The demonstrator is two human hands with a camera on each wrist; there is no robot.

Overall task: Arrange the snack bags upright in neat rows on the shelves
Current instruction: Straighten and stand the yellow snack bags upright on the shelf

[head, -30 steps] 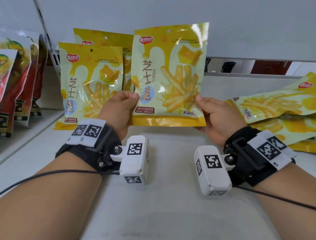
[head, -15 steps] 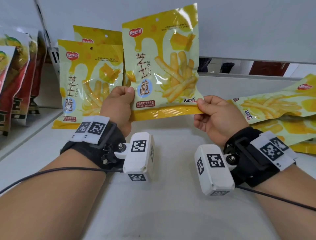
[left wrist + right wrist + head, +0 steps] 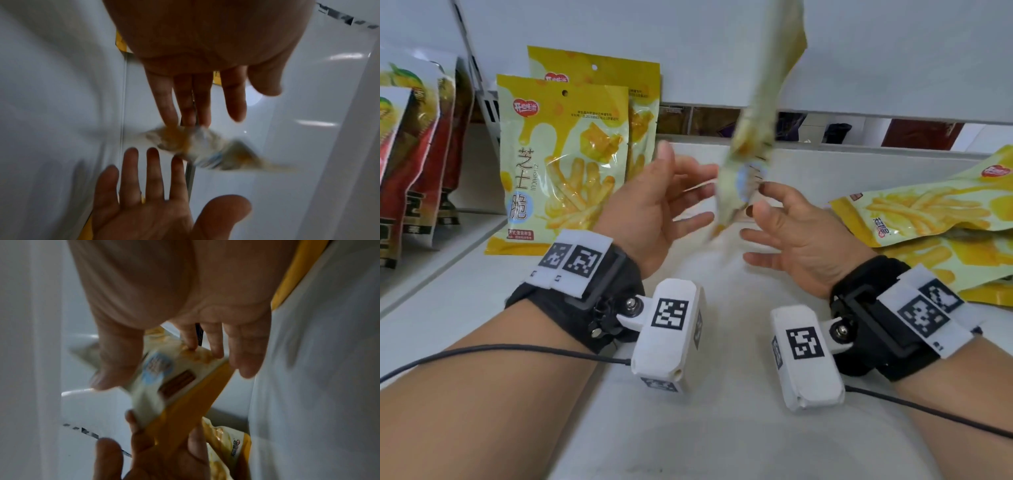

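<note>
**Yellow film bag edge-on between two spread hands, no firm grip seen**

Item under inspection: one snack bag, yellow and pale green, blurred. It hangs in the air above the shelf, turned edge-on to the head camera, its top end high and its bottom seam low between the palms.

Left hand: wide, fingers straight and fanned, palm facing the bag. The right wrist view shows its fingertips against the yellow bottom seam.

Right hand: also wide, fingers spread. Its fingertips touch the bag's upper face and the thumb lies across it. I see no closed pinch.

Handling, my judgement: light, thin, glossy film with air inside. It will bend and twist easily, slide off flat fingers, and the brittle sticks inside would crush under a hard squeeze. I would take it by the flat sealed bands, both bottom corners or a side seam, not by the puffed middle.

Placement: two matching bags stand upright just left of the hands, one behind the other. The spot beside them appears to be the target. More bags lie flat in a pile at right, well apart. Red bags stand at far left.

Risk: the bag may drop or land slumped unless it is caught squarely.
</note>
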